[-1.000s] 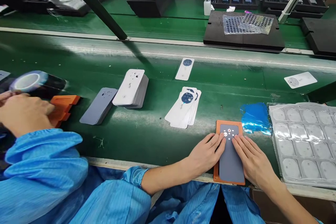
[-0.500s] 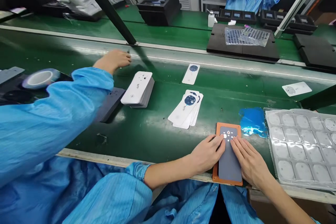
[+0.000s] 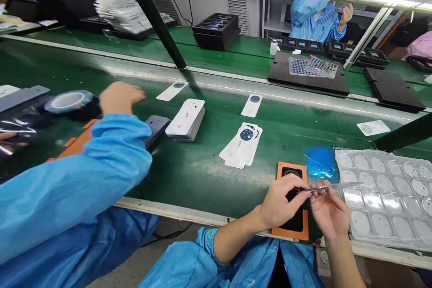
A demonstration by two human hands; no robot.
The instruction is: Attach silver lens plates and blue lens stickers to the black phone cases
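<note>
Along the green bench [image 3: 189, 175], the left hand [image 3: 281, 200] is pinching a thin panel [image 3: 347, 185], raised beside the orange fixture [image 3: 305, 222]. The right hand [image 3: 330, 216] is curling palm-up beneath it; whether it's gripping, I can't tell. Holding only the edges should be sparing its faces. Blue film [image 3: 320, 163] and a clear tray [image 3: 388, 195] are crowding the right; a co-worker's sleeve [image 3: 118, 144] is spanning the left.
</note>
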